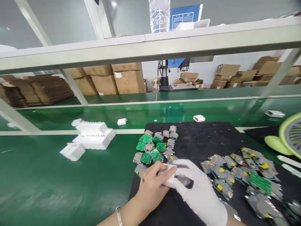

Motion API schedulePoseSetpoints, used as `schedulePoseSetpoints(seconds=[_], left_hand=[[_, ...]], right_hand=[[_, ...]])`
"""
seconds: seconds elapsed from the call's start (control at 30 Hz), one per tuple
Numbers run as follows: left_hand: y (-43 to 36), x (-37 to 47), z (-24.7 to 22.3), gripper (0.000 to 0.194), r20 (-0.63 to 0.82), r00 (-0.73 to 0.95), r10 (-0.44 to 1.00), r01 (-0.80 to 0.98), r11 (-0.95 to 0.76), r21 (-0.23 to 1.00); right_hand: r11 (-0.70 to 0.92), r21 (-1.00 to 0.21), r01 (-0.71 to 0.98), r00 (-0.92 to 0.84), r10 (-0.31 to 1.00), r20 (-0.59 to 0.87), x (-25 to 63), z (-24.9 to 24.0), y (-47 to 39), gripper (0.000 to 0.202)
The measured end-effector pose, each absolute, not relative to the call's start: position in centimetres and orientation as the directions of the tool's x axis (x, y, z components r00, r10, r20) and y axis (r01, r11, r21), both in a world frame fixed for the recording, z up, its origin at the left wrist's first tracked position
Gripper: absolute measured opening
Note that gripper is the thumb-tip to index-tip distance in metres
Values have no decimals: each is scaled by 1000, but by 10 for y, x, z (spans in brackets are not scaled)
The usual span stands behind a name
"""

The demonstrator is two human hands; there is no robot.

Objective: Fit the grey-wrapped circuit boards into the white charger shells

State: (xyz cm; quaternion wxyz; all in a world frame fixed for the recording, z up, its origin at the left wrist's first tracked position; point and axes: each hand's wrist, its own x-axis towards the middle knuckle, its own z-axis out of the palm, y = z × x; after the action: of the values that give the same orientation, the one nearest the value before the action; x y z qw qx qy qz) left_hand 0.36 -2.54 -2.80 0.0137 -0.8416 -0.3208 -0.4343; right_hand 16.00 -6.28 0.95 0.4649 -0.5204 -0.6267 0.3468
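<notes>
My bare left hand (152, 185) grips a small white plastic charger housing (169, 179) between thumb and fingers. In a white glove, my right hand (199, 188) closes its thumb and forefinger on the right end of the same housing. A grey lump (184, 180) shows beneath the gloved fingers; whether they touch it I cannot tell. Just beyond my hands lies a cluster of green circuit boards (161, 146) and grey-coated ones on a black mat (199, 141). To the right, more grey-coated boards with yellow parts (221, 171) are heaped on the mat.
Stacked white chargers (94, 136) sit at left on the green bench (42, 182). A single charger (121, 121) and a white housing (199, 118) stand behind the mat. A green fan (289, 135) is at the right edge. Overhead, a shelf beam (131, 50) crosses the view.
</notes>
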Motion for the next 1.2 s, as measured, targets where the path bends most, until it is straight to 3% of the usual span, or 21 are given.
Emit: schedulePoseSetpoints(seconds=[0.33,0.63,0.8,0.97,1.07,1.2], left_hand=[[-27,7,-30,34,700,410,584,574,-762,300],[-24,2,-26,39,686,429,587,654,-726,211],[-18,-4,-28,40,665,415,621,669,-704,239],[-15,-9,-24,37,698,420,580,692,-702,167],[-14,-9,-13,37,679,353,644,775,-608,173],[-27,-4,-8,47,463,302,833,903,-406,141]], right_hand=[[167,-973,159,-83,984,155,158,-7,-56,17],[263,-898,351,29,956,292,166,0,-50,11],[222,-946,238,-95,974,204,170,7,-47,7],[177,-963,204,-55,984,170,173,6,-43,9],[237,-929,285,20,967,253,183,8,-36,6],[352,-815,459,85,896,435,195,12,-26,2]])
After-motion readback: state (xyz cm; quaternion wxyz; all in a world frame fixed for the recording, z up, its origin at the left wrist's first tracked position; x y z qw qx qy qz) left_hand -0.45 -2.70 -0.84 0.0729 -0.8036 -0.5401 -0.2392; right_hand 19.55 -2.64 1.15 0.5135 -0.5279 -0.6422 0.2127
